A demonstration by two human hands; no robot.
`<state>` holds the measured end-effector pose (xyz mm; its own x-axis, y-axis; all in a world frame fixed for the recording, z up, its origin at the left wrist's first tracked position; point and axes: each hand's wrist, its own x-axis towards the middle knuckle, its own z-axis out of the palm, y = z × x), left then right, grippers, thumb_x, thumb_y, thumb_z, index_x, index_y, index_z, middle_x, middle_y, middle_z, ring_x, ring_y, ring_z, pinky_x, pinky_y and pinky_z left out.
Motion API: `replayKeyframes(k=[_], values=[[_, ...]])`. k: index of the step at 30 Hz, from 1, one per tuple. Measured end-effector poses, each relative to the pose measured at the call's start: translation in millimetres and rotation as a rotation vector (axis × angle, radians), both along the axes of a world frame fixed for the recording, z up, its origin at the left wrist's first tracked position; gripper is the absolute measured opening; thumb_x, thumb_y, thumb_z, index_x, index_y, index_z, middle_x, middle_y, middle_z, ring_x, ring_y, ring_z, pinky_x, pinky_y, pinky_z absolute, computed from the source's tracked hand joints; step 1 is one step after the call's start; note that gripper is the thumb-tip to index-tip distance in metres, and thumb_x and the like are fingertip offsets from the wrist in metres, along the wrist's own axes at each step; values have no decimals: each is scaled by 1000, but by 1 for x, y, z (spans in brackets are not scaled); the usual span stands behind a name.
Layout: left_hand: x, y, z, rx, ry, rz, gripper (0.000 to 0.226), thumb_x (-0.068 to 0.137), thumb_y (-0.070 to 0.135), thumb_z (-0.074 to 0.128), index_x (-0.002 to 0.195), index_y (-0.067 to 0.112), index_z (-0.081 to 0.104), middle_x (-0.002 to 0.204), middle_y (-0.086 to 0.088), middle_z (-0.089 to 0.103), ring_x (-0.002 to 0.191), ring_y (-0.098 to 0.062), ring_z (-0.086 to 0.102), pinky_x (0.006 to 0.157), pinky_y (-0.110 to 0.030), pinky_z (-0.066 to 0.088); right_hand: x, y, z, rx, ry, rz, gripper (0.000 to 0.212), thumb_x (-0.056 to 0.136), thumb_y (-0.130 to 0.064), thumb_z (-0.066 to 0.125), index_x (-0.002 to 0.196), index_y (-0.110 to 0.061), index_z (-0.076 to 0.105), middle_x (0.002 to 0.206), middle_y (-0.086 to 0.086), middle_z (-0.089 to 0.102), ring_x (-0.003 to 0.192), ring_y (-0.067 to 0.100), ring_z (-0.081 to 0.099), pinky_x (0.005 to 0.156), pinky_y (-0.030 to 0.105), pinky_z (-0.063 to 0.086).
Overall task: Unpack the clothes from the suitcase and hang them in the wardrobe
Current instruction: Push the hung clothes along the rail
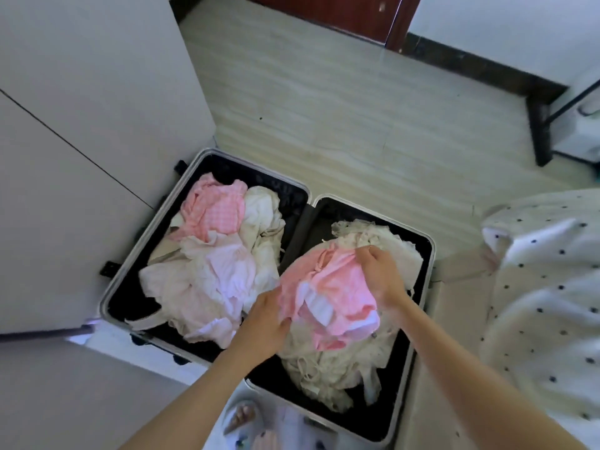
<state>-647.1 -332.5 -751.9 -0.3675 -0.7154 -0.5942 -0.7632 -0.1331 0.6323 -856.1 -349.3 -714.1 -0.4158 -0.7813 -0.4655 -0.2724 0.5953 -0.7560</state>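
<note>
— Both hands are closed on the same pink garment (328, 297): the left hand (264, 323) pinches its near-left edge, the right hand (380, 274) bunches its far-right edge.

— Where does that garment sit?

— On top of a cream lace pile (334, 368) in the right half of the open suitcase (422, 287), which lies flat on the floor. Bare toes show at the bottom edge, just before the case.

— And the other half?

— Heaped too: pale pink and cream clothes (214, 277) nearer, a pink checked piece (214, 212) farther back with a white one beside it.

— What surrounds the case?

— White cupboard panels (81, 125) touch its left side. A white dotted fabric (545, 287) fills the right edge. Beyond lies pale striped floor (324, 92), then a dark skirting (470, 66) and a reddish-brown door at the top.
</note>
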Motion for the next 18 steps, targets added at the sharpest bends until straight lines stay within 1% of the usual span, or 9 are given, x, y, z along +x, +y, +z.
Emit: replayKeyframes(k=[2,4,6,8,10,13,15,16,18], values=[[-1,0,50,31,57,100,66,87,32,58,142,17,24,136,-1,39,125,-24,45,100,-36,41,5,-3,58,-28,-93,-50,29,89,-12,44,61,-13,37,59,0,33,57,15,28,53,31,22],[-2,-2,99,81,63,258,76,83,37,66,142,14,25,132,1,42,122,-19,46,90,-29,41,12,-5,109,-49,-205,-128,23,80,-18,46,59,-17,38,58,0,33,59,16,30,56,30,24],[-1,1,141,49,37,391,67,85,36,63,137,8,30,126,-5,49,116,-27,52,85,-31,44,16,-4,147,-39,-289,-176,20,71,-25,47,53,-22,40,58,0,33,66,19,31,60,34,27],[8,0,182,-18,83,614,54,91,28,57,135,7,34,124,-10,54,105,-29,55,84,-32,44,22,-5,188,-28,-340,-145,20,65,-30,46,47,-24,38,59,1,32,68,21,30,62,37,27],[21,3,216,-43,128,786,39,93,20,53,129,8,43,119,-11,57,96,-26,53,78,-29,39,31,-2,229,-44,-335,-114,21,70,-27,47,54,-20,36,58,3,31,60,20,30,55,34,25],[39,12,255,-27,195,961,29,93,21,52,118,5,51,114,-19,59,90,-25,52,76,-30,38,44,0,275,-85,-398,-123,27,79,-20,47,55,-16,38,51,0,36,51,19,34,51,28,25],[50,29,288,34,240,951,29,94,24,50,112,2,55,97,-15,61,87,-25,53,76,-30,41,57,6,308,-82,-467,-109,17,66,-28,49,57,-15,42,56,3,41,57,20,42,56,30,33],[51,35,298,73,249,869,25,94,23,50,104,3,60,87,-10,61,85,-25,54,74,-30,42,57,3,308,-76,-498,-109,16,59,-30,48,61,-15,45,62,6,44,62,21,45,61,33,36],[57,51,324,119,231,647,19,90,24,53,82,12,64,71,-3,59,77,-22,54,67,-27,40,59,-2,307,-62,-521,-64,29,53,-34,50,72,-12,51,76,11,50,70,24,50,68,37,40]])
